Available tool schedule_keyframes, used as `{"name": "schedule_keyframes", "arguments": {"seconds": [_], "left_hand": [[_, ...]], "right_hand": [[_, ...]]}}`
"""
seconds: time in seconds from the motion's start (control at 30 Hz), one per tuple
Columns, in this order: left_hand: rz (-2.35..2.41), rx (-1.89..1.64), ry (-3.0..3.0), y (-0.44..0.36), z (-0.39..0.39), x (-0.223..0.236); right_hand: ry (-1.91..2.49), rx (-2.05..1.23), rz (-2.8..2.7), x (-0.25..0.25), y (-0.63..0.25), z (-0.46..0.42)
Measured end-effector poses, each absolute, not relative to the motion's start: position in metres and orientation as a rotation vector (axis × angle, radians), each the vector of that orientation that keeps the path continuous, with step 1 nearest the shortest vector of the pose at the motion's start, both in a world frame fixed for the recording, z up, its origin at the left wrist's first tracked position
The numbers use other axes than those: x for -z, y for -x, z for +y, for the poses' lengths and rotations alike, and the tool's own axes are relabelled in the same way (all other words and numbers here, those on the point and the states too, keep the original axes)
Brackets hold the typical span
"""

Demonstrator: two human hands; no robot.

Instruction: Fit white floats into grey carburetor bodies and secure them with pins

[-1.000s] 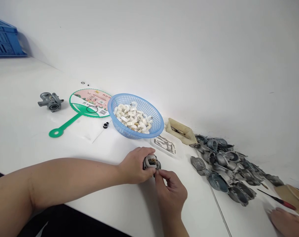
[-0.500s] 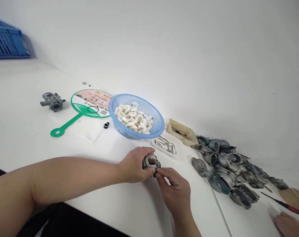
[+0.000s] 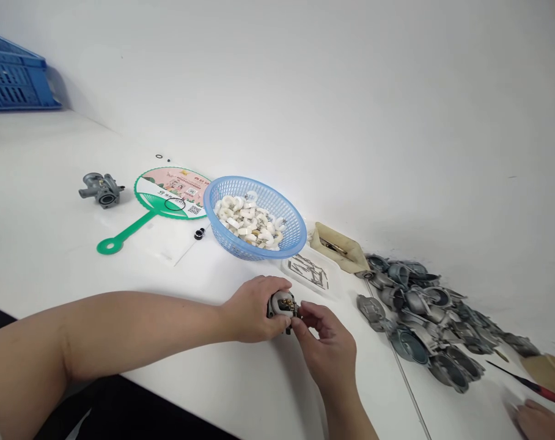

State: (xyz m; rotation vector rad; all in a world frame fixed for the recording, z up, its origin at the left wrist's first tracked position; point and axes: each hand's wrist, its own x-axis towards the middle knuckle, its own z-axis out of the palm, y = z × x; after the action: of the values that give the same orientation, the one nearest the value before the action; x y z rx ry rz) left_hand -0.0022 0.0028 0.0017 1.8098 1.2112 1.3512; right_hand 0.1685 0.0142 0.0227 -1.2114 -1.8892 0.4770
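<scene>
My left hand (image 3: 252,308) is wrapped round a small grey metal carburettor body (image 3: 281,304) with brass parts showing on top, held just above the white table (image 3: 52,256). My right hand (image 3: 326,345) meets it from the right, thumb and forefinger pinched at the body's right side; anything between them is too small to make out. Behind the hands stands a blue plastic basket (image 3: 254,221) of white ring-shaped parts, and a small clear tray of thin metal pins (image 3: 308,270) lies close by.
A pile of grey metal bowls (image 3: 424,318) lies to the right, with a tan tray (image 3: 339,245) behind it. A green hand fan (image 3: 161,198), another carburettor body (image 3: 101,188) and a blue crate (image 3: 14,76) are at left. Another person's hand (image 3: 541,418) and a red-handled screwdriver (image 3: 529,384) are at the lower right.
My right hand has shifted a little up and right, closer against the carburettor body. The view has drifted slightly; the other person's hand has slid toward the corner.
</scene>
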Motion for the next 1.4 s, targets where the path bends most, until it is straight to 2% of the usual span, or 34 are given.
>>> {"name": "schedule_keyframes", "arguments": {"seconds": [0.13, 0.27, 0.43, 0.53, 0.83, 1.07, 1.4], "left_hand": [[1.212, -1.348, -1.801, 0.003, 0.003, -0.002], [1.213, -1.344, -1.786, 0.003, 0.002, -0.004], [1.208, -1.362, -1.78, 0.003, 0.003, -0.003], [1.207, -1.369, -1.772, 0.003, 0.004, -0.002], [1.184, -1.37, -1.787, 0.002, 0.003, 0.0], [1.127, -1.392, -1.756, 0.002, 0.002, -0.003], [1.087, -1.425, -1.75, 0.004, 0.002, 0.006]], "right_hand": [[1.176, -0.449, -2.048, -0.032, -0.174, 0.026], [1.1, -0.619, -2.229, -0.039, -0.179, 0.042], [1.036, -0.934, -2.044, -0.029, -0.183, 0.054], [1.023, -1.0, -1.981, -0.022, -0.184, 0.055], [0.915, -0.892, -2.125, -0.027, -0.184, 0.052], [0.985, -0.983, -2.424, -0.051, -0.161, 0.044], [1.149, -0.622, -2.292, -0.031, -0.171, 0.036]]}}
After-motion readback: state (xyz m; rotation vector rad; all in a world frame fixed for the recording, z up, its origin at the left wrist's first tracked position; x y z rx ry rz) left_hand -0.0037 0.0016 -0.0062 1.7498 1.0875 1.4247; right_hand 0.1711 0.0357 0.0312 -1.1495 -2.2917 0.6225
